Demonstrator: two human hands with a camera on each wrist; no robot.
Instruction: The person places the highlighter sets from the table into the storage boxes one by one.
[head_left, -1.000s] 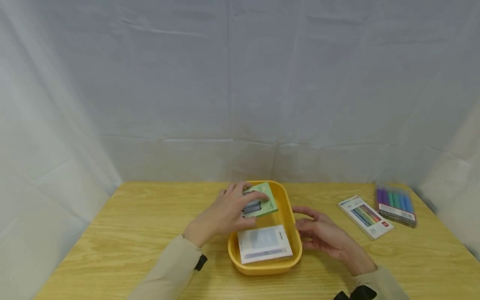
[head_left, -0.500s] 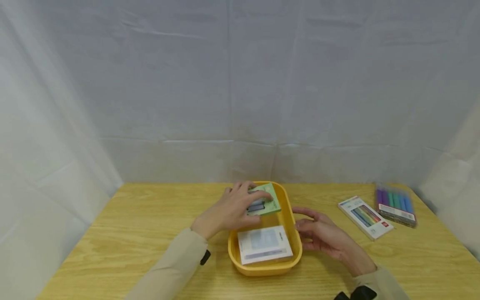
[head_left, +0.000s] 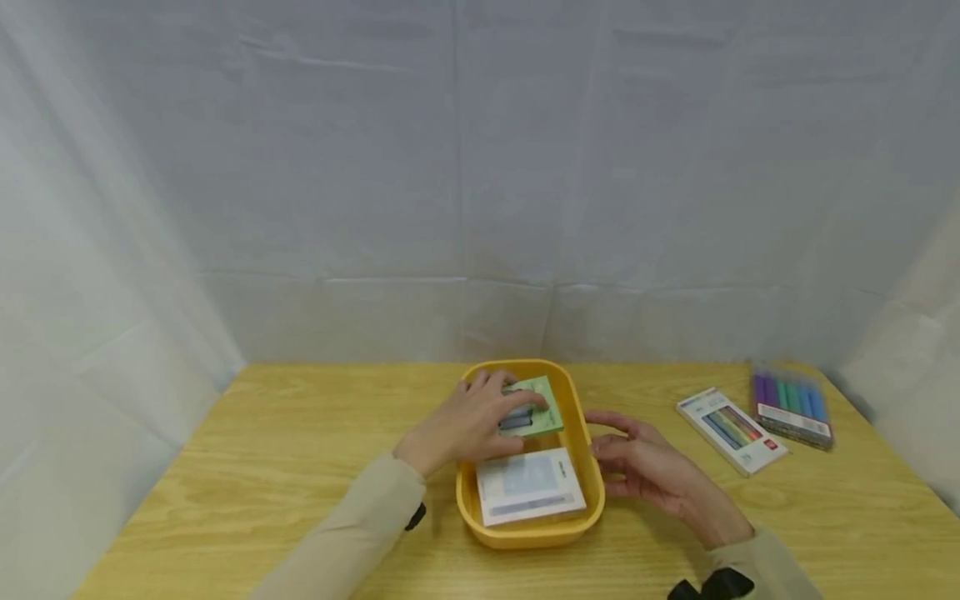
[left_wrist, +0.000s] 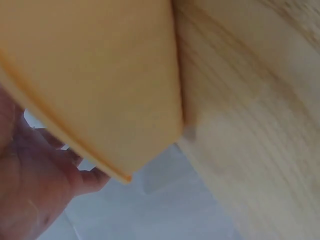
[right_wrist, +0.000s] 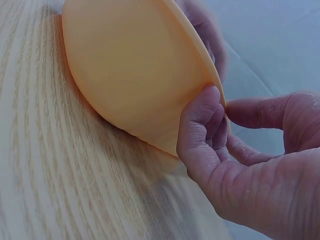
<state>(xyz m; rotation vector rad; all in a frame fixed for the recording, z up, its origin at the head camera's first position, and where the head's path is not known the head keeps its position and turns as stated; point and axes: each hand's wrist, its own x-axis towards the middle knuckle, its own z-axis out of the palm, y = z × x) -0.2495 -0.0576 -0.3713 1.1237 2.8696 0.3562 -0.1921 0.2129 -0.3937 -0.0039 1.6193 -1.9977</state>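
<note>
In the head view a yellow basket (head_left: 531, 540) stands on the table. My left hand (head_left: 468, 421) reaches over its left rim and grips a green box (head_left: 552, 419) inside the back half. A white box (head_left: 531, 487) lies flat in the front half. My right hand (head_left: 660, 471) holds the basket's right rim; the right wrist view has the fingers of this hand (right_wrist: 250, 160) around the rim of the basket (right_wrist: 125, 65). The left wrist view shows the basket's outer wall (left_wrist: 100, 75) and my left hand (left_wrist: 40, 175) over the edge, with the green box hidden.
To the right on the wooden table (head_left: 300, 450) lie a white box of coloured pencils (head_left: 732, 433) and, behind it, a clear pack of purple, green and blue markers (head_left: 791, 408). A pale sheet (head_left: 480, 183) hangs behind the table and at both sides.
My left hand and the green box have shifted slightly right and toward the front, and the box now sits lower in the basket. My right hand has stayed at the rim.
</note>
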